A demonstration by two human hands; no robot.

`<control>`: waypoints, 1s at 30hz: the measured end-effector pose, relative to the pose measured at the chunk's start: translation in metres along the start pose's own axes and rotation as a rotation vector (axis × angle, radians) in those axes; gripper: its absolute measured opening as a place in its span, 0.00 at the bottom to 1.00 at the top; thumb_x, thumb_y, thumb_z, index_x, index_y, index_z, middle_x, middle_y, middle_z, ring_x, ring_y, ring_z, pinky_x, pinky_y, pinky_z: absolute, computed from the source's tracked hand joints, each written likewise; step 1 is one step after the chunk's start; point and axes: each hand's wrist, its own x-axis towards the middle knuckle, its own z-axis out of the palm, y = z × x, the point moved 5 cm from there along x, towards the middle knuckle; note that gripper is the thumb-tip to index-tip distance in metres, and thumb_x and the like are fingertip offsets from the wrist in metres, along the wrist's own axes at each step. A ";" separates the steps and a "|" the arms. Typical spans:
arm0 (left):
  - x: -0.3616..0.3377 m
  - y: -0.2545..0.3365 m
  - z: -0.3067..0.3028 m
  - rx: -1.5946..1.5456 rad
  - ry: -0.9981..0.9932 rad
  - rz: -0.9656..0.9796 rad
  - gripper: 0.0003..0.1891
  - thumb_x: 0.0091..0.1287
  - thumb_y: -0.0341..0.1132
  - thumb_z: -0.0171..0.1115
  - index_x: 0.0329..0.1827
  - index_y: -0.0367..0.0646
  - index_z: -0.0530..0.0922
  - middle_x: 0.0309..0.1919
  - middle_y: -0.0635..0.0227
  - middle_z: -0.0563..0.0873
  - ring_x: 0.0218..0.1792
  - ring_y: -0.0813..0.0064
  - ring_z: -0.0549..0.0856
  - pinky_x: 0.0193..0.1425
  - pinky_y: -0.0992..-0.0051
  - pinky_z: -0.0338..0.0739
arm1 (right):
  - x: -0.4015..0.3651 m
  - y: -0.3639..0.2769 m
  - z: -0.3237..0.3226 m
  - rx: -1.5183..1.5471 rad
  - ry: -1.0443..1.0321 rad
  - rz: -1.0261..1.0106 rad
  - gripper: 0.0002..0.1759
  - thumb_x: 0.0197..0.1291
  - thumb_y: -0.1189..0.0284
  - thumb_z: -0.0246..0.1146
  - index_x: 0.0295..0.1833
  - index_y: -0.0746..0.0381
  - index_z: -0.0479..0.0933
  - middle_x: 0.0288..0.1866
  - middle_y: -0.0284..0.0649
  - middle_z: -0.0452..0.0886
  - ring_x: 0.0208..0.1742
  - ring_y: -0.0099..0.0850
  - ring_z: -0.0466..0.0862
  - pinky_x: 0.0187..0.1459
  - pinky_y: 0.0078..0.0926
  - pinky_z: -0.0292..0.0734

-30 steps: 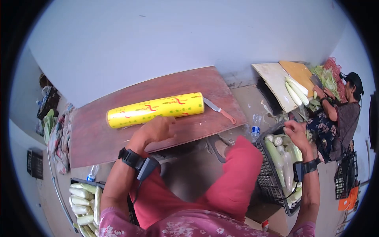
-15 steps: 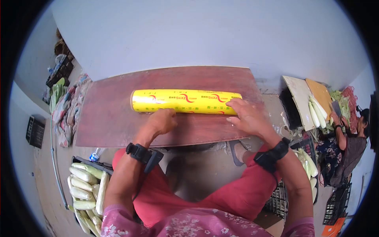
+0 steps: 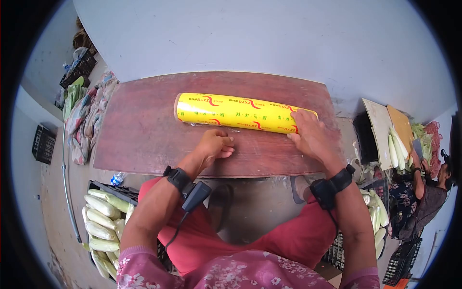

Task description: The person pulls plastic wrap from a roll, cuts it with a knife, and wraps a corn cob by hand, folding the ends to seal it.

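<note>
A yellow printed roll of cling film (image 3: pixel 240 111) lies at a slight slant across the reddish wooden table (image 3: pixel 139 144). My right hand (image 3: pixel 312 135) is over its right end, fingers on top and thumb at the near side. On the near side of the roll, my left hand (image 3: pixel 215 146) is just above the table with its fingers curled together. Whatever is between those fingers, I cannot tell. A thin glossy strip of film (image 3: pixel 219 127) shows along the roll's lower edge, close to the left fingertips.
Crates of pale, wrapped long vegetables (image 3: pixel 102 219) stand by my left side, with more vegetables (image 3: pixel 378 214) at my right. A person (image 3: pixel 423 192) works at far right beside boards (image 3: pixel 378 132). A white wall (image 3: pixel 260 38) rises behind the table; a bottle (image 3: pixel 117 179) lies on the floor.
The roll has shifted away from me and its printed face has turned. My left hand has drawn back from the roll's near edge, while my right hand has settled further over its right end.
</note>
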 end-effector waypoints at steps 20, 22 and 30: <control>0.040 -0.003 0.013 -0.188 -0.021 -0.027 0.05 0.74 0.32 0.52 0.39 0.42 0.75 0.27 0.67 0.82 0.24 0.76 0.81 0.24 0.79 0.76 | 0.022 0.008 0.019 -0.067 0.134 0.072 0.36 0.56 0.69 0.68 0.70 0.60 0.66 0.70 0.45 0.63 0.72 0.44 0.61 0.66 0.51 0.58; 0.041 -0.001 0.014 -0.159 -0.030 -0.021 0.05 0.74 0.31 0.51 0.39 0.43 0.75 0.26 0.67 0.82 0.23 0.77 0.80 0.24 0.80 0.75 | 0.025 0.008 0.020 -0.100 0.191 0.081 0.34 0.55 0.70 0.68 0.69 0.60 0.67 0.69 0.45 0.64 0.72 0.44 0.61 0.65 0.50 0.58; 0.033 -0.003 0.012 -0.158 -0.058 -0.015 0.06 0.74 0.31 0.52 0.39 0.42 0.77 0.26 0.69 0.82 0.23 0.78 0.79 0.26 0.79 0.73 | 0.042 -0.002 0.019 0.050 0.244 0.166 0.16 0.53 0.77 0.64 0.49 0.62 0.75 0.50 0.47 0.75 0.53 0.49 0.78 0.53 0.45 0.72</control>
